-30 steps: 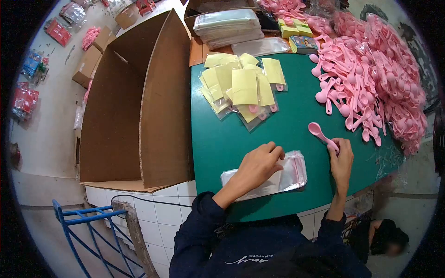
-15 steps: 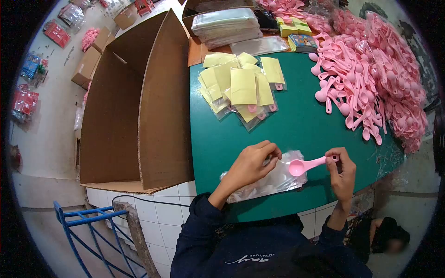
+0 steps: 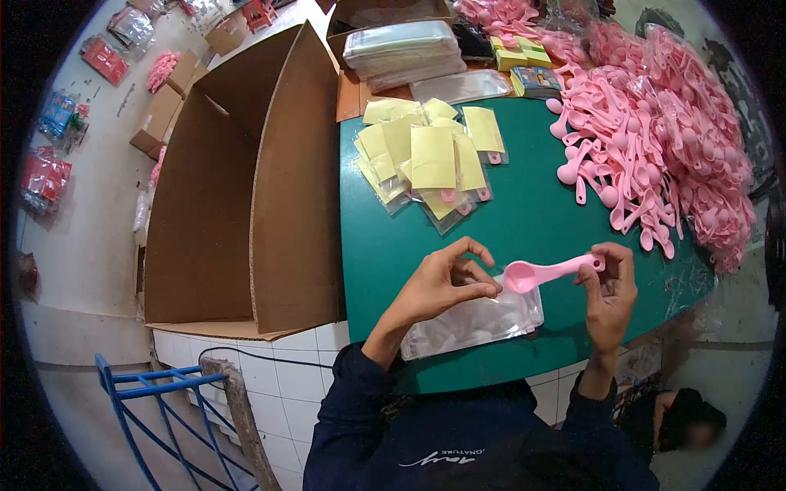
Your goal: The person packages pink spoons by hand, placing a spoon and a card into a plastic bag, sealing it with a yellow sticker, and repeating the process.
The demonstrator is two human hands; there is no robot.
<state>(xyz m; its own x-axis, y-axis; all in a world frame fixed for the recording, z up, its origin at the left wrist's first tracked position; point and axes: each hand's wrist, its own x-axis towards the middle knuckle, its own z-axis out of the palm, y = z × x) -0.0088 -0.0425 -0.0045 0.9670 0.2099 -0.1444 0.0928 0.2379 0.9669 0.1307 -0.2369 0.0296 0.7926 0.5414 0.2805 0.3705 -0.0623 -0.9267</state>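
My right hand (image 3: 610, 290) grips a pink measuring spoon (image 3: 550, 272) by its handle, with the round bowl pointing left. My left hand (image 3: 450, 282) is beside that bowl, its index finger arched away from the thumb and the fingertips over the upper edge of the clear plastic bags (image 3: 479, 323). These bags lie in a flat stack near the table's front edge, partly covered by the left hand.
Yellow cards in clear packets (image 3: 432, 159) lie farther back on the green table (image 3: 532, 196). A big heap of pink spoons (image 3: 630, 139) covers the right side. A tall cardboard box (image 3: 299, 188) stands left of the table; more clear bags (image 3: 405, 49) are stacked behind. A person (image 3: 684, 417) is at lower right.
My left hand's index finger has lifted away from the thumb. The right hand has raised the spoon slightly and brought its bowl left, closer to the left fingertips.
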